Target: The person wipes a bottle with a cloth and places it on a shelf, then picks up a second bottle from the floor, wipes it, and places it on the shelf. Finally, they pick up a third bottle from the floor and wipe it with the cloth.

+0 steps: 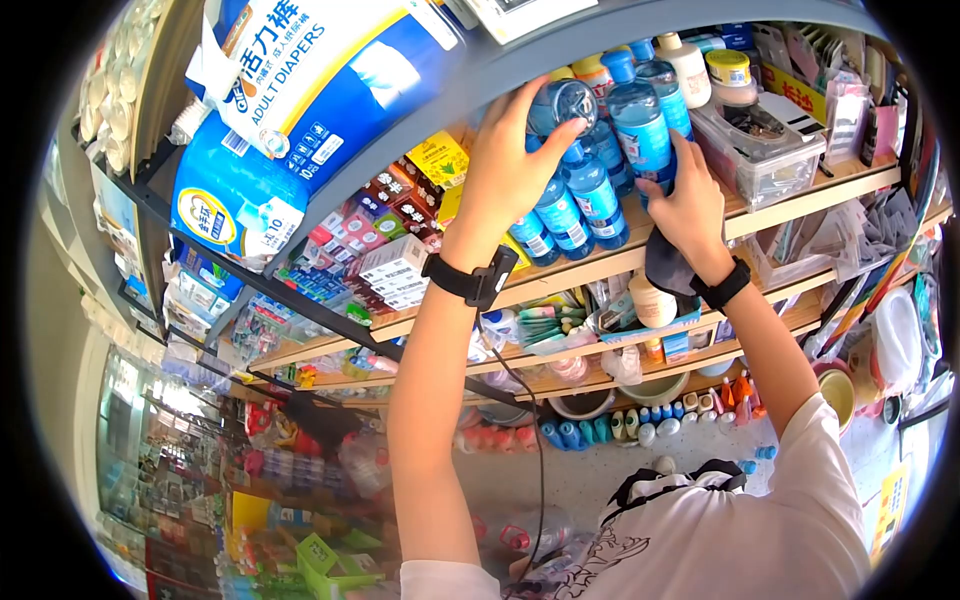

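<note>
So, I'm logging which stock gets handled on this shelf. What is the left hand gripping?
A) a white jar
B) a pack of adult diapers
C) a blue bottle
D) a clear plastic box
C: the left hand is closed over the top of a blue bottle, which stands among others like it on the wooden shelf.

Bottles (590, 190): glossy translucent blue plastic. Shelf (790, 200): smooth light wood. Diaper packs (300, 70): shiny plastic film.

A shop: packed wooden shelves (780, 195) of bottles (640, 125) and diaper packs (300, 70).
</note>
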Motion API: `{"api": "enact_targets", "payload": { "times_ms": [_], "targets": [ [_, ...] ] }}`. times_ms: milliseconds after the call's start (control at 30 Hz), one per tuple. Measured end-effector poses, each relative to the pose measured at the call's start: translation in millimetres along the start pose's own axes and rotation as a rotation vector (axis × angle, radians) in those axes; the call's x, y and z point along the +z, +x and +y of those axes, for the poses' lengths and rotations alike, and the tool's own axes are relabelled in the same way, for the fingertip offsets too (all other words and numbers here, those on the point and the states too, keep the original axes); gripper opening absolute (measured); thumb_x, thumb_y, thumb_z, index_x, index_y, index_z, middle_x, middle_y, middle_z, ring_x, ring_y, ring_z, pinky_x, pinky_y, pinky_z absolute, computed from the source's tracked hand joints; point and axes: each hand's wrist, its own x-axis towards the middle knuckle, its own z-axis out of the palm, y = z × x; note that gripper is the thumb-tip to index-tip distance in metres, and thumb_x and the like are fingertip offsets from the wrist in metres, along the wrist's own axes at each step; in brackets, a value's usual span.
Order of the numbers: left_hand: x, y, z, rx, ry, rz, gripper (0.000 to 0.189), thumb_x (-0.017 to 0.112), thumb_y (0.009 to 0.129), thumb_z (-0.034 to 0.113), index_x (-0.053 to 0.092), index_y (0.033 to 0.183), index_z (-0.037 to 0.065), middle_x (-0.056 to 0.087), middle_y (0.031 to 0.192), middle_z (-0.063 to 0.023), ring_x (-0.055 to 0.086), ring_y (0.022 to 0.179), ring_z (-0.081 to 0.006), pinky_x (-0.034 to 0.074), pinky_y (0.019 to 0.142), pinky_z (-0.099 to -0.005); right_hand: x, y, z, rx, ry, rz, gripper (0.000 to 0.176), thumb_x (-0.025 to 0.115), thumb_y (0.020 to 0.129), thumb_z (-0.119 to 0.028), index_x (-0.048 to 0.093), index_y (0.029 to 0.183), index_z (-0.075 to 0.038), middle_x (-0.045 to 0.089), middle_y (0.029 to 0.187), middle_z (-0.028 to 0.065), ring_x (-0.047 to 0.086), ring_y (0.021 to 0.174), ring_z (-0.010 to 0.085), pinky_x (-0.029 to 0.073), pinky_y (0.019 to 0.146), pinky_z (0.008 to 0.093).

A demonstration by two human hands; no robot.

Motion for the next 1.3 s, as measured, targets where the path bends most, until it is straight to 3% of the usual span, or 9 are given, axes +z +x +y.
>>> {"api": "enact_targets", "payload": {
  "times_ms": [233,467,600,833,1133,1233,1300],
  "targets": [
    [1,-2,-5,0.025,0.001,0.023,0.056,0.075,0.089,0.029,0.055,0.131,-0.001,0.061,0.126,-0.0175,0.061,0.115,-0.0276,0.048,0.097,-0.0353,2,3,3,0.009,-0.014,-0.007,0.069,0.068,0.078,-0.027,0.045,0.14,-0.006,0.057,0.127,0.0176,0.064,0.1,0.0452,0.053,0.082,0.0516],
    [1,-3,-6,0.023,-0.004,0.025,0.056,0.075,0.088,0.028,0.055,0.131,-0.001,0.06,0.126,-0.0173,0.062,0.114,-0.0273,0.049,0.096,-0.0354,1,0,-3,-0.008,0.098,0.079,0.071,0.07,0.075,-0.018,0.041,0.139,-0.01,0.054,0.127,0.0178,0.063,0.101,0.0463,0.052,0.083,0.0526],
    [1,-3,-3,0.024,0.001,0.035,0.06,0.077,0.086,0.028,0.054,0.133,-0.002,0.059,0.13,-0.0183,0.059,0.119,-0.0294,0.046,0.101,-0.0369,1,0,-5,-0.01,0.104,0.092,0.069,0.071,0.074,-0.016,0.042,0.136,-0.01,0.053,0.127,0.0179,0.062,0.102,0.0464,0.052,0.084,0.0522],
    [4,-5,0,0.02,0.012,0.07,0.069,0.078,0.084,0.029,0.05,0.139,-0.001,0.055,0.138,-0.0215,0.056,0.125,-0.0327,0.043,0.105,-0.0395,-1,-1,-2,0.02,0.096,0.068,0.071,0.073,0.075,-0.018,0.041,0.138,-0.011,0.051,0.13,0.0188,0.062,0.103,0.0476,0.052,0.084,0.0527],
    [9,-3,5,0.023,0.056,0.099,0.066,0.079,0.082,0.03,0.054,0.134,-0.002,0.056,0.133,-0.0221,0.057,0.122,-0.0346,0.045,0.103,-0.0398,-11,-7,2,-0.014,0.082,0.088,0.074,0.077,0.075,-0.021,0.041,0.139,-0.013,0.048,0.132,0.0191,0.06,0.106,0.0488,0.052,0.085,0.0535],
    [12,-2,6,0.013,0.082,0.109,0.065,0.079,0.082,0.031,0.055,0.133,-0.001,0.057,0.132,-0.0222,0.057,0.121,-0.0353,0.046,0.102,-0.04,-23,-14,-5,-0.008,0.125,0.072,0.073,0.076,0.076,-0.019,0.04,0.139,-0.013,0.048,0.131,0.0191,0.058,0.109,0.0478,0.051,0.087,0.0527],
    [14,-2,5,0.002,0.088,0.104,0.065,0.079,0.082,0.031,0.055,0.132,-0.001,0.058,0.13,-0.0223,0.058,0.12,-0.0357,0.046,0.101,-0.0405,-33,-20,-12,0.087,0.238,0.011,0.079,0.083,0.069,-0.006,0.044,0.137,-0.011,0.049,0.128,0.017,0.052,0.12,0.0384,0.045,0.1,0.0439]
  ]
}}
